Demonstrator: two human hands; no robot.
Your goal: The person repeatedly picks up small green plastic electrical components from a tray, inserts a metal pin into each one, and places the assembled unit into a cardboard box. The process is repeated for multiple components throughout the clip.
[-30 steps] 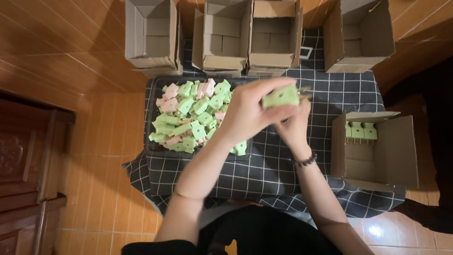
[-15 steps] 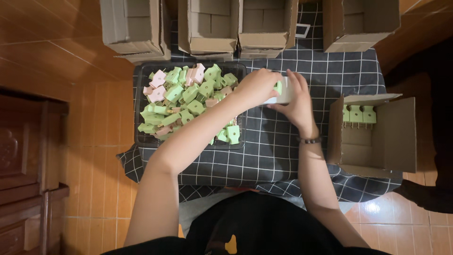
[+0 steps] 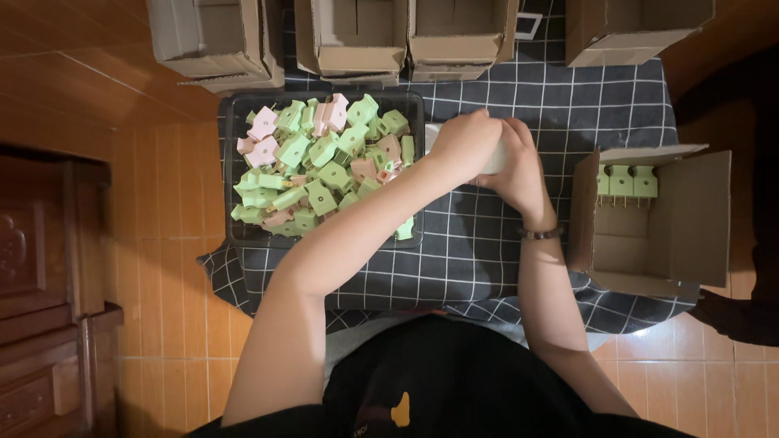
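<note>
Head view shows both hands joined over the dark grid-patterned cloth (image 3: pixel 487 268), just right of the black rectangular plastic tray (image 3: pixel 231 162). The left hand (image 3: pixel 464 146) and the right hand (image 3: pixel 519 166) are curled together around a pale green plastic piece (image 3: pixel 497 159), mostly hidden between them. Progress appears early: three green plug-shaped pieces (image 3: pixel 622 181) stand in a row inside the open brown cardboard box (image 3: pixel 698 219) at right, while a large heap of green and pink plastic pieces (image 3: pixel 320 162) fills the tray. Four empty cardboard boxes (image 3: pixel 357 36) wait along the far edge. Compared with half a second earlier, the hands sit at about the same spot beside the tray, and the box count is unchanged.
</note>
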